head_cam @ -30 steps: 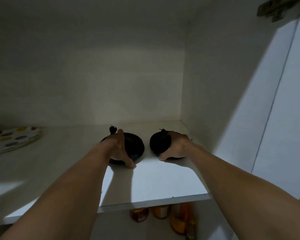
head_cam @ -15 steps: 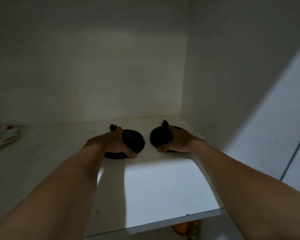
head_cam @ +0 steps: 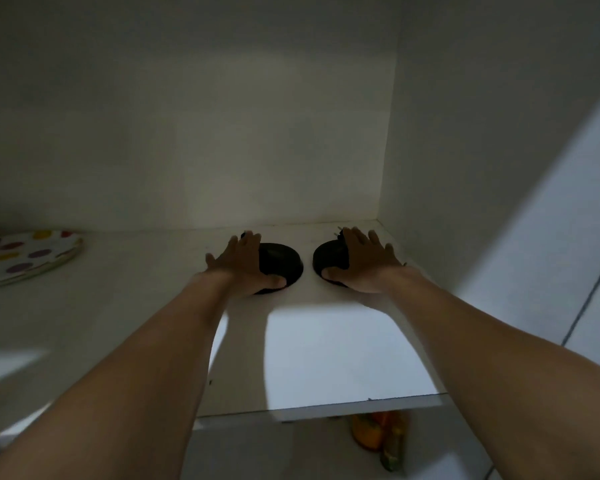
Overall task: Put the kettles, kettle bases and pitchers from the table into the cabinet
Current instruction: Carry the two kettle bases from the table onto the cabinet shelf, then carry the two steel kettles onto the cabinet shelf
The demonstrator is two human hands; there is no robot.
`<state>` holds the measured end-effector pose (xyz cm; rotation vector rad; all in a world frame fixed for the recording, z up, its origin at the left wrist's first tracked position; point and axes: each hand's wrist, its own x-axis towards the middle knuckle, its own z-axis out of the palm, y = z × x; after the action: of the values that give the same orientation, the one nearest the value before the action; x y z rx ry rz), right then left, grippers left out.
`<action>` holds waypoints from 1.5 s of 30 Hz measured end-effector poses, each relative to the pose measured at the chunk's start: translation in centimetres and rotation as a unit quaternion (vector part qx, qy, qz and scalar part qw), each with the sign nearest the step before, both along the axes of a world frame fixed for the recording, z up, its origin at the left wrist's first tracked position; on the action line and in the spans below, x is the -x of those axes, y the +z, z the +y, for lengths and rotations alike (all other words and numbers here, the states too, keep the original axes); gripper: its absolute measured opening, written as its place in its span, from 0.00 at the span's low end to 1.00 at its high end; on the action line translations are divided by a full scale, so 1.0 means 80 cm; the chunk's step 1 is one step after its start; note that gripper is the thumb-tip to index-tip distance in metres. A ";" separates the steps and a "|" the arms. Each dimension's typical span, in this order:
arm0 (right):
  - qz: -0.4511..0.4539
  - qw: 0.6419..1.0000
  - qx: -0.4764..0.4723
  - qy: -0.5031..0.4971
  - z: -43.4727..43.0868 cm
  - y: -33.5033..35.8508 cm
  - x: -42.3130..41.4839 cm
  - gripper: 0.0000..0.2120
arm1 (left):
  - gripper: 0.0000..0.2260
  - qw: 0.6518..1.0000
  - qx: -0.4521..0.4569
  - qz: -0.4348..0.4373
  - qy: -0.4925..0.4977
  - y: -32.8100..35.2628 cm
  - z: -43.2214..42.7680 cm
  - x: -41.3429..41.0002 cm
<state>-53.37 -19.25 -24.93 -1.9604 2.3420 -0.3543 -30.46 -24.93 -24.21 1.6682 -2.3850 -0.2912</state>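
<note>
Two round black kettle bases lie flat side by side at the back right of the white cabinet shelf (head_cam: pixel 326 358). My left hand (head_cam: pixel 243 265) rests over the left kettle base (head_cam: pixel 281 259), fingers spread and straight, thumb at its front rim. My right hand (head_cam: pixel 364 265) lies the same way over the right kettle base (head_cam: pixel 328 254), covering its right half. A small plug end sticks up behind each hand. No kettles or pitchers are in view.
A polka-dot plate (head_cam: pixel 25 258) sits at the shelf's far left. The cabinet side wall (head_cam: pixel 465 168) stands just right of the right base. Orange bottles (head_cam: pixel 378 434) stand on the level below the shelf edge.
Both hands pushed the bases deeper onto the shelf. Their fingers, curled around the bases before, are now stretched out flat and spread.
</note>
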 end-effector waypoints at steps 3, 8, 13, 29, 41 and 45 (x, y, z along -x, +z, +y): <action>0.022 1.000 0.011 0.013 0.011 0.002 -0.017 0.43 | 0.43 0.999 0.016 -0.011 0.033 0.006 0.031 -0.003; 0.032 0.997 0.045 0.059 0.042 0.009 -0.063 0.39 | 0.34 0.991 0.109 -0.014 0.069 0.019 0.107 -0.036; 0.037 0.989 0.089 0.116 0.085 0.031 -0.144 0.37 | 0.30 0.968 0.194 -0.035 0.154 0.044 0.186 -0.098; -0.019 0.912 0.079 0.401 0.406 -0.004 -0.626 0.36 | 0.34 0.892 0.167 -0.098 0.409 -0.008 0.658 -0.515; 0.007 0.763 -0.047 0.644 0.645 -0.128 -0.930 0.33 | 0.32 0.722 0.071 -0.029 0.688 -0.133 0.934 -0.702; 0.014 0.755 -0.112 0.646 0.663 -0.191 -0.979 0.37 | 0.34 0.671 0.034 0.036 0.740 -0.192 0.947 -0.721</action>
<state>24.92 33.75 -40.23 -2.7740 0.5028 0.0830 27.21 50.82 -39.55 2.7280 -0.3478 0.0570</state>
